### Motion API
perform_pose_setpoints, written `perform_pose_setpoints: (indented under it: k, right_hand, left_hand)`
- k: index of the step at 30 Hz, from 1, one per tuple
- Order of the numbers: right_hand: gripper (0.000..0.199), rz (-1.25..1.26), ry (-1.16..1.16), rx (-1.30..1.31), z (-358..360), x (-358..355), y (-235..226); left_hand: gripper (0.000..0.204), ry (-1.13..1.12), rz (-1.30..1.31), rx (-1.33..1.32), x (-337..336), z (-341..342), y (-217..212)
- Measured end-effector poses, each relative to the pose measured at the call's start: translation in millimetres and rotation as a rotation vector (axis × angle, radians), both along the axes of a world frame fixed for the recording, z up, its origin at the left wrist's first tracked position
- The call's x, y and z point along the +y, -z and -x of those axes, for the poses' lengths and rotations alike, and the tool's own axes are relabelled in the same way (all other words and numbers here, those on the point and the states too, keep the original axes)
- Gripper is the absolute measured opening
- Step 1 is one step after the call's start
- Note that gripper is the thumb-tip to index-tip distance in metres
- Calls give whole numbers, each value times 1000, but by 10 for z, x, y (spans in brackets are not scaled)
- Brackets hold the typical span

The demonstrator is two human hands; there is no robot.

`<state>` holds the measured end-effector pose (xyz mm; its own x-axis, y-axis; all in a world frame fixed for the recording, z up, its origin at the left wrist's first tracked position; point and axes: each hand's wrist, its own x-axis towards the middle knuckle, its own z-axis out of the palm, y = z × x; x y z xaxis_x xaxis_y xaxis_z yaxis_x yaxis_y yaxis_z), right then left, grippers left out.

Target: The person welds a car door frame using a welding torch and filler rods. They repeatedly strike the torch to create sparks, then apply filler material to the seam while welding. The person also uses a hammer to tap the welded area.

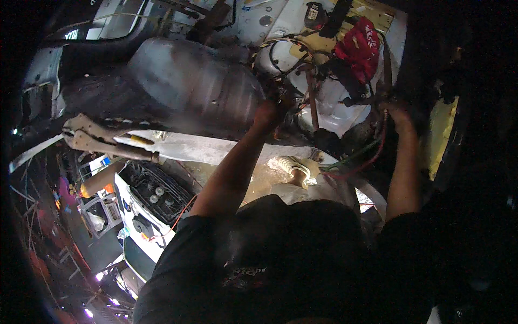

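My left hand (268, 114) reaches in beside the grey rounded metal panel (197, 81), close to a tangle of wires. Deep shadow hides its fingers. On the right, my right hand (397, 113) is closed around what looks like a gas torch (359, 101), its dark tip pointing left. A red hose (384, 129) and a green hose (360, 155) run down from there toward the sill. Between my hands lies a hammer (312, 100) with a long brown handle, on the pale bodywork.
Locking pliers (102, 137) sit on the white sill (189, 148) at left. A red cloth (360, 48) and a black battery pack (315, 15) lie farther back. Outside, a black tray (156, 189), a grey crate (102, 216) and an orange cord (181, 218) show lower left.
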<state>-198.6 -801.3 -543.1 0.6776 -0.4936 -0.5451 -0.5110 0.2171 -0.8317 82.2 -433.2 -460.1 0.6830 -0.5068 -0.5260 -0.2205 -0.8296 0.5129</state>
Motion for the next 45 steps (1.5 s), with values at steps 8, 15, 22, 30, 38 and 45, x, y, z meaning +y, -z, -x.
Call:
perform_pose_setpoints:
  k: [8,15,22,30,38,45]
  right_hand:
    - [27,-536,480,-151,-237,750,-1094]
    - [43,-640,191,-261,98,1439,-1802]
    - [39,-569,-81,-530,-404,2118,-2800]
    - [38,-442,-303,-348,-262,2307,-2926]
    - [38,-435,-379,-324,29,2239,-2956]
    - [38,-466,-431,-299,122,2152,-2914]
  left_hand:
    - [47,-388,345,444,445,211,-968]
    - [37,-73,486,107,395,320,-1587]
    - [43,-140,424,-13,78,348,-2183]
    - [30,-310,669,-114,-5,-20,-2416]
    - [32,-663,877,220,-364,-307,-2888]
    - [67,-724,991,511,-409,-571,-2700]
